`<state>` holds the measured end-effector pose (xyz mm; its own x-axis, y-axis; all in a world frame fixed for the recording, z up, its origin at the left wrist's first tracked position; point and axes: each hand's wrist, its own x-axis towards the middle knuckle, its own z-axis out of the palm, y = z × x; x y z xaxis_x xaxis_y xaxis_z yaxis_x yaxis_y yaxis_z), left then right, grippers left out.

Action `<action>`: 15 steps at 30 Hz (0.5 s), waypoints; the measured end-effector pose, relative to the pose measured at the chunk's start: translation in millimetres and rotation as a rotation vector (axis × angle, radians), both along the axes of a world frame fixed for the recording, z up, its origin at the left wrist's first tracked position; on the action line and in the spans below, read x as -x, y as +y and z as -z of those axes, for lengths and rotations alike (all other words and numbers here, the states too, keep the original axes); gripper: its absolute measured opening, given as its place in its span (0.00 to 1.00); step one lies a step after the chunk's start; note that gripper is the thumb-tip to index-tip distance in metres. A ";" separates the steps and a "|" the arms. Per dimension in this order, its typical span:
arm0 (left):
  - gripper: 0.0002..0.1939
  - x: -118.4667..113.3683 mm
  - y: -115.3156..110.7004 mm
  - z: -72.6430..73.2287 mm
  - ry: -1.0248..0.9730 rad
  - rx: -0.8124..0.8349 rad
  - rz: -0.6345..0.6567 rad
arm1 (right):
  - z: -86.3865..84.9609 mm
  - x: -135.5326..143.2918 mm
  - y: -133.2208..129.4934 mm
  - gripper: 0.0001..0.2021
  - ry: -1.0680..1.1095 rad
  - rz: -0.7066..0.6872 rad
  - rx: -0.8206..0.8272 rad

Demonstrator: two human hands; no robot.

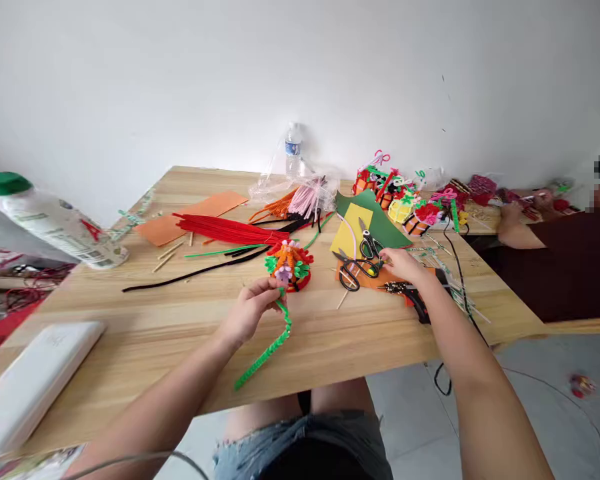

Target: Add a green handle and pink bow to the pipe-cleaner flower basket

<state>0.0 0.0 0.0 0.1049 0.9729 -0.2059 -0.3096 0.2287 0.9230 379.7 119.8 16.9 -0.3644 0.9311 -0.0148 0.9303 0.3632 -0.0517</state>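
My left hand (253, 308) pinches a bent length of green pipe cleaner (269, 350), whose free end hangs down over the near part of the table. Right behind those fingers sits a small pipe-cleaner piece (289, 263) in red, orange, green and lilac. Over to the right, my right hand (404, 265) has its fingertips closed at the handles of black-handled scissors (370, 245). A second pair of scissors (349, 275) lies just left of it, partly overlapping. Below the right wrist rests a black glue gun (416, 300).
Red pipe cleaners (225, 229) lie left of centre, orange paper (195, 217) behind them. Green card (375, 217), finished flower pieces (415, 207) and a water bottle (293, 150) stand farther back. A white jug (55, 220) and white box (40, 380) occupy the left. Another person (570, 260) sits right.
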 end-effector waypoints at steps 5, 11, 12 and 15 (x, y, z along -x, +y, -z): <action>0.15 -1.6 0.2 -1.6 0.003 -0.008 0.004 | -9.5 -7.1 -6.4 0.11 -0.017 -0.041 -0.089; 0.15 -2.0 -0.1 -2.6 0.013 -0.025 0.029 | -9.8 -2.4 -10.4 0.14 -0.043 -0.068 -0.054; 0.15 -1.9 0.0 -2.5 0.014 -0.026 0.030 | -9.3 -1.1 -10.5 0.15 -0.040 -0.060 -0.044; 0.15 -1.5 0.5 -1.8 0.015 -0.029 0.030 | -9.0 0.9 -10.6 0.15 -0.027 -0.042 -0.040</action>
